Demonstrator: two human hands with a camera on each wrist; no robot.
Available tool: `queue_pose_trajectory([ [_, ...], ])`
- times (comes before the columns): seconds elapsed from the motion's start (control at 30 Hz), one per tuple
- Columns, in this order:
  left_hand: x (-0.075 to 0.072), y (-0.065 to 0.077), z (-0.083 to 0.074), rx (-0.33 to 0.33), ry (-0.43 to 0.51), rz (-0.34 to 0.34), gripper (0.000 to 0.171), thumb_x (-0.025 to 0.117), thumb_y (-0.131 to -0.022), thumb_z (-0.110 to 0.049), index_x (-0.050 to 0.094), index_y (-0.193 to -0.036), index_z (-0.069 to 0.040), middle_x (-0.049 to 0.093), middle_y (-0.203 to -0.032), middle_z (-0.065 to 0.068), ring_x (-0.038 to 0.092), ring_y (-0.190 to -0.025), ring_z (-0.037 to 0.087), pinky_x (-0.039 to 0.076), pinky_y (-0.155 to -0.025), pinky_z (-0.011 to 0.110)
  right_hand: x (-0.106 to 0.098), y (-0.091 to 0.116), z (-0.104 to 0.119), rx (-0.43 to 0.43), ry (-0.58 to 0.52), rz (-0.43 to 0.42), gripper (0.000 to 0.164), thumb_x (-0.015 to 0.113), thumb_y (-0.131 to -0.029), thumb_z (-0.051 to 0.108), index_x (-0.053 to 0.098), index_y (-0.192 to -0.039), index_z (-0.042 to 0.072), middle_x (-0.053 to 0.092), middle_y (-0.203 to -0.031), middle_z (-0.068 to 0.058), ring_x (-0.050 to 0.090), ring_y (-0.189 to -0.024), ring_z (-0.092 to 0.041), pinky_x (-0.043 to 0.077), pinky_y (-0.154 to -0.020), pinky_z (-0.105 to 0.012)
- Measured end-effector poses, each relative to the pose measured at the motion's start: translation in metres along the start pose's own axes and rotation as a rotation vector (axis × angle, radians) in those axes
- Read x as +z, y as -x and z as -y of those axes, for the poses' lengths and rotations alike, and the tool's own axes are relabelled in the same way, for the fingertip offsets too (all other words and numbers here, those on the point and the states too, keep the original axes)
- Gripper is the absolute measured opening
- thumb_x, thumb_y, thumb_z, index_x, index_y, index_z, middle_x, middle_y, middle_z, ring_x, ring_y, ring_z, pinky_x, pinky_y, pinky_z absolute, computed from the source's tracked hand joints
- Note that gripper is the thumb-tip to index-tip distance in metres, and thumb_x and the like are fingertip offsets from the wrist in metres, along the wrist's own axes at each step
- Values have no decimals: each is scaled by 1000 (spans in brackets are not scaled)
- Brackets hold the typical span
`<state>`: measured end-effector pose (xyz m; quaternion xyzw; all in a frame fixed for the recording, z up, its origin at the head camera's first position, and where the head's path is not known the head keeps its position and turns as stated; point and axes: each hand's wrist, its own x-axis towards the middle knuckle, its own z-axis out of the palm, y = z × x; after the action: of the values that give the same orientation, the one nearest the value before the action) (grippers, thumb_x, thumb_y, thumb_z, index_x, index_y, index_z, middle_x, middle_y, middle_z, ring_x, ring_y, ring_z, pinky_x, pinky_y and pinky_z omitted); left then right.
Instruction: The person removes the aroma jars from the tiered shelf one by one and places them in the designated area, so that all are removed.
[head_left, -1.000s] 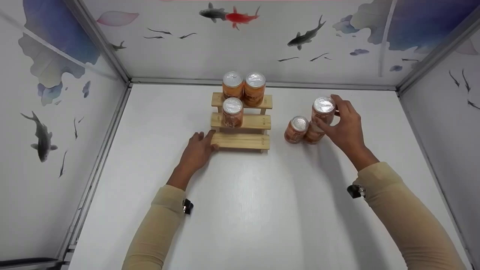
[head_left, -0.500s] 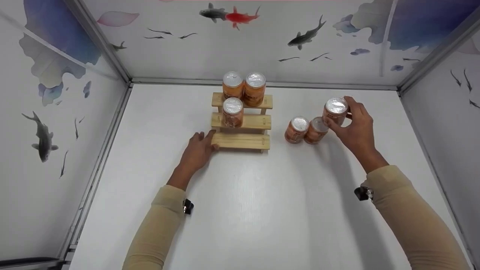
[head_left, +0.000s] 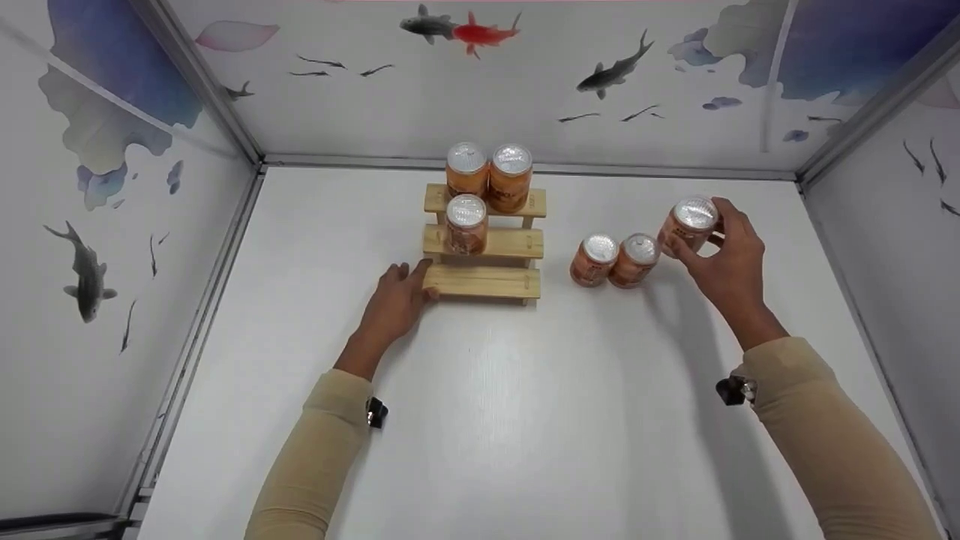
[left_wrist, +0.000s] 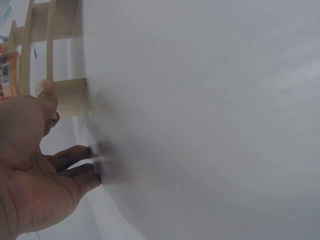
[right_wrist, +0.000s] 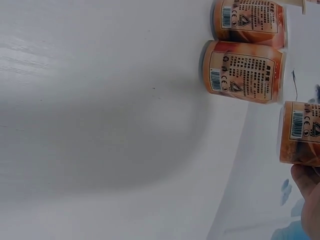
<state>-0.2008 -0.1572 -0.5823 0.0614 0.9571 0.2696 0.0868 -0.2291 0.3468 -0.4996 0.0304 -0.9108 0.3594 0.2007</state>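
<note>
With thumb and fingers my right hand (head_left: 724, 262) grips an orange can (head_left: 688, 225) with a silver lid. In the right wrist view this can (right_wrist: 302, 132) is lifted off the table. Left of it, two similar cans (head_left: 595, 261) (head_left: 635, 261) stand upright side by side on the table. My left hand (head_left: 394, 300) holds the left end of the lowest step of a three-step wooden stand (head_left: 484, 282), its thumb in front; the left wrist view shows the other fingertips (left_wrist: 90, 180) near the tabletop.
Two cans (head_left: 466, 169) (head_left: 511, 180) stand on the stand's top step, and one can (head_left: 466, 225) stands at the left of the middle step. White panels (head_left: 517, 90) painted with fish enclose the white table (head_left: 480, 420) at the back and sides.
My right hand has carried its can to the right, from above the right standing can to beyond it. The left hand and the stand have stayed put.
</note>
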Motion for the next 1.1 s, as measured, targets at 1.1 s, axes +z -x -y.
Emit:
queue_pose_trajectory([
  [1.1,0,-1,-1,-5,15,2,65,57,-114,-46,42,-172,-19,40,-169,39,38,-160,57,41,-127,66,26,26,-40,124,-12,102,67,86,-98,15,51,-153,-2,61,-148,-25,63,-136,-42,59,-109,-61],
])
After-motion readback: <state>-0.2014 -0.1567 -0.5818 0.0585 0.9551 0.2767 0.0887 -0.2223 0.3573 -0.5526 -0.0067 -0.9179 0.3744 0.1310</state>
